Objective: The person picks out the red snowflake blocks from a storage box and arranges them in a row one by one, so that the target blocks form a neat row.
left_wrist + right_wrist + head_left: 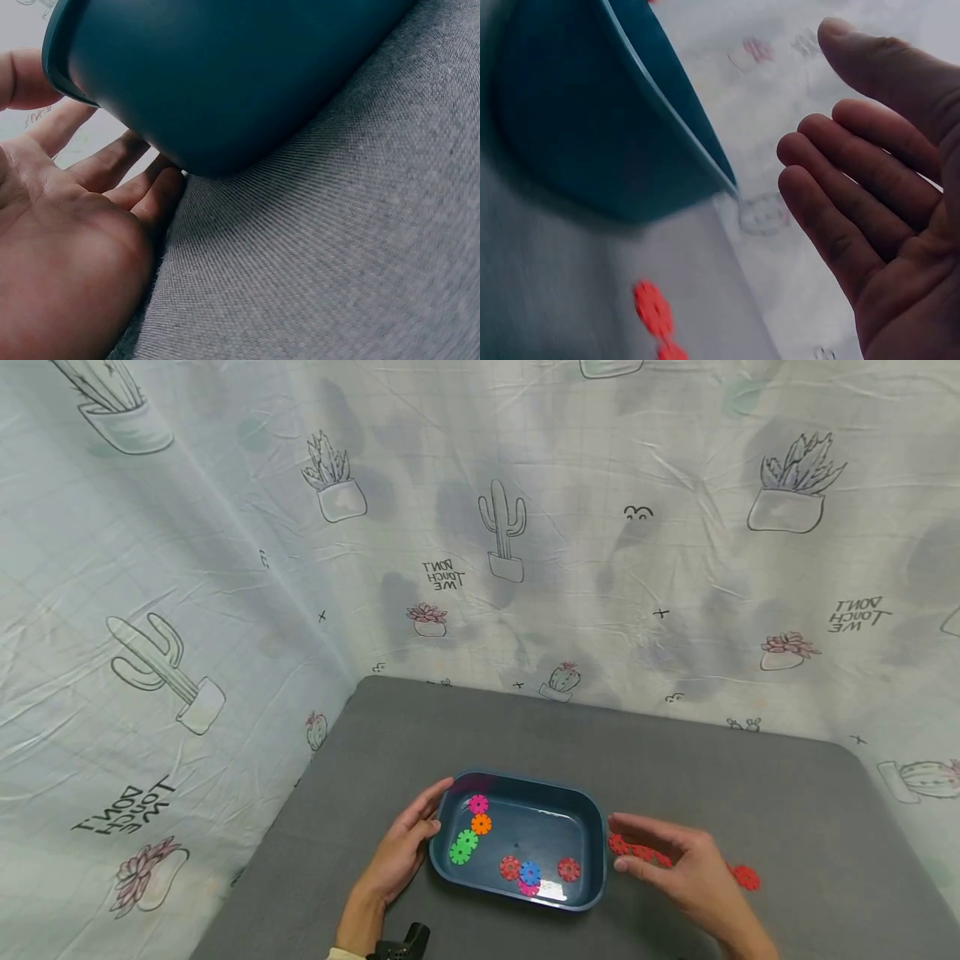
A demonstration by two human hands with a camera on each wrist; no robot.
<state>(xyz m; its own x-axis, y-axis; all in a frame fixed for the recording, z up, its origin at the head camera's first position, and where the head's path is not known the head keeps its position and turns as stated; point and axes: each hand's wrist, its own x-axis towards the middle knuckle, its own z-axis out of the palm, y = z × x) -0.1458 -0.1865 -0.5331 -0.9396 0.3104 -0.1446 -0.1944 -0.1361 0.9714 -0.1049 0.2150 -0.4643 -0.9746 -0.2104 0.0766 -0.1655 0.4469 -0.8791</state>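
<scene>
A dark blue rectangular tray (551,831) stands on the grey cloth. Inside lie notched plastic discs: a pink disc (478,804), an orange disc (481,824), two green discs (461,853), red discs (568,869), and a blue disc (529,872) overlapping another pink one. My left hand (397,852) holds the tray's left side, thumb at the rim and fingers against the outer wall. Just off the right end is my right hand (693,877), holding nothing, its fingers extended and thumb apart. Red discs (746,877) lie in a row behind it, partly hidden.
Grey cloth (420,727) covers the table. A white curtain (570,568) printed with cacti hangs behind and at the left. A black strap or device (405,943) sits at my left wrist.
</scene>
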